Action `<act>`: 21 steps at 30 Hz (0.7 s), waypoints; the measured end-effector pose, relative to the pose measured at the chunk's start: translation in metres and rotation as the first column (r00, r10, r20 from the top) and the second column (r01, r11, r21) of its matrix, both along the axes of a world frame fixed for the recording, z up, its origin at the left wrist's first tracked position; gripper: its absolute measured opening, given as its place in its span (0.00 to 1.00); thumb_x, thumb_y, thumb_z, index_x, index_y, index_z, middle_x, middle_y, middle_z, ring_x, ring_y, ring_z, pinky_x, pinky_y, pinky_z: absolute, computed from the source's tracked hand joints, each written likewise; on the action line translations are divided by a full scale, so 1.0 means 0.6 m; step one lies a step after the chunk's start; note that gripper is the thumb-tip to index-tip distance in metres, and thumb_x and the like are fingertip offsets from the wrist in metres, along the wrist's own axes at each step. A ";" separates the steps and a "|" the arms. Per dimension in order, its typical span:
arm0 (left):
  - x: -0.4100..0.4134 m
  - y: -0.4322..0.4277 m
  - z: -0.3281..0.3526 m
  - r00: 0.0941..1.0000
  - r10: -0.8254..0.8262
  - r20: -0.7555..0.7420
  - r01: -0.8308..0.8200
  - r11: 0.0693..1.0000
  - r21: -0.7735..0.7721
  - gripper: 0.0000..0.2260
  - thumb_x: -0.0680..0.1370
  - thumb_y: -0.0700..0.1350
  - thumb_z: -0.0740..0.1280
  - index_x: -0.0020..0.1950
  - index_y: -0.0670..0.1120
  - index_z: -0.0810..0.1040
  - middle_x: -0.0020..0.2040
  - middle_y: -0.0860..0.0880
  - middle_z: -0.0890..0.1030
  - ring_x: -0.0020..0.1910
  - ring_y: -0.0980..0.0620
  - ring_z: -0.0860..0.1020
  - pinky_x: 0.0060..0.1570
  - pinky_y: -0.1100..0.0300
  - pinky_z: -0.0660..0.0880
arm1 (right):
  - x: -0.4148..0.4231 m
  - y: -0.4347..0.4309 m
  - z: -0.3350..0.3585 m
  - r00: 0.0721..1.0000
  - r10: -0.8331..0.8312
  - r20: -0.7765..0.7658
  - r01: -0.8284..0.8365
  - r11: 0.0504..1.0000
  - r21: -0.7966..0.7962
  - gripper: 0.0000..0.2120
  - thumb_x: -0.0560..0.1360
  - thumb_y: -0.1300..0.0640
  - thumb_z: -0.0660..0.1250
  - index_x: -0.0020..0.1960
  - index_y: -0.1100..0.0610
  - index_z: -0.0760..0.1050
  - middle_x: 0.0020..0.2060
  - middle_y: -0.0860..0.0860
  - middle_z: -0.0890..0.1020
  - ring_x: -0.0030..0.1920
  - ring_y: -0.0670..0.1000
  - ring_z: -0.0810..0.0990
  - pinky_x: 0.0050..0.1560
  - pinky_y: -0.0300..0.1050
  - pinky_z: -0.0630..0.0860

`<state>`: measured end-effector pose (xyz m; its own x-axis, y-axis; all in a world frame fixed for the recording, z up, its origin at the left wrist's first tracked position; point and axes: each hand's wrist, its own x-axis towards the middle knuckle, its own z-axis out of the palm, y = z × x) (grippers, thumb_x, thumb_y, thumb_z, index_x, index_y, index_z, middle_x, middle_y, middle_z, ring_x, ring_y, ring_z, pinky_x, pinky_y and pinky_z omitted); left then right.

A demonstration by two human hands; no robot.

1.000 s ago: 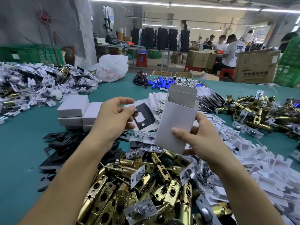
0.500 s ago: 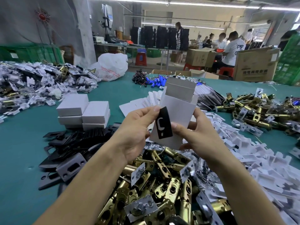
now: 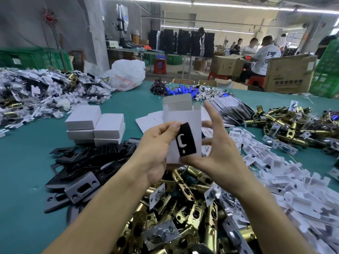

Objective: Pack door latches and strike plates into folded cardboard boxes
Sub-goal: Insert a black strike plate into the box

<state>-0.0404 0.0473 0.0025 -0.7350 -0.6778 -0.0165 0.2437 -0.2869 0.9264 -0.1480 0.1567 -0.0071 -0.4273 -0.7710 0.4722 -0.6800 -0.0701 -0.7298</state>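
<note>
An upright white cardboard box (image 3: 183,116) with its top flap open is held above the green table. My right hand (image 3: 218,151) grips it from the right, fingers behind it, thumb at its lower front, index finger raised beside the box's right edge. My left hand (image 3: 156,149) pinches a black strike plate (image 3: 185,139) by its upper left edge and holds it flat against the box's front. A heap of brass door latches (image 3: 183,208) lies just below both hands.
Loose black strike plates (image 3: 91,158) are piled at the left, with stacked closed white boxes (image 3: 95,125) behind them. Flat box blanks (image 3: 152,119) lie beyond the hands. White card inserts (image 3: 275,180) spread along the right, more latches (image 3: 293,125) farther right.
My left hand lifted a black strike plate from the pile at the left and brought it in front of the box. My right index finger has lifted off the box.
</note>
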 end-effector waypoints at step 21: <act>0.008 -0.015 -0.002 0.998 -0.044 -0.052 0.048 0.994 0.097 0.08 0.82 0.49 0.64 0.48 0.50 0.80 0.39 0.47 0.85 0.31 0.45 0.83 0.32 0.44 0.82 | -0.006 -0.002 -0.002 0.861 -0.034 -0.508 -0.069 0.981 -0.183 0.12 0.70 0.69 0.76 0.51 0.59 0.85 0.45 0.50 0.85 0.44 0.45 0.81 0.47 0.38 0.78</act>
<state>-0.0357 0.0381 0.0011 -0.7670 -0.6402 -0.0435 0.2736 -0.3876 0.8803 -0.1513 0.1558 -0.0084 -0.0768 -0.6508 0.7553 -0.9486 -0.1857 -0.2564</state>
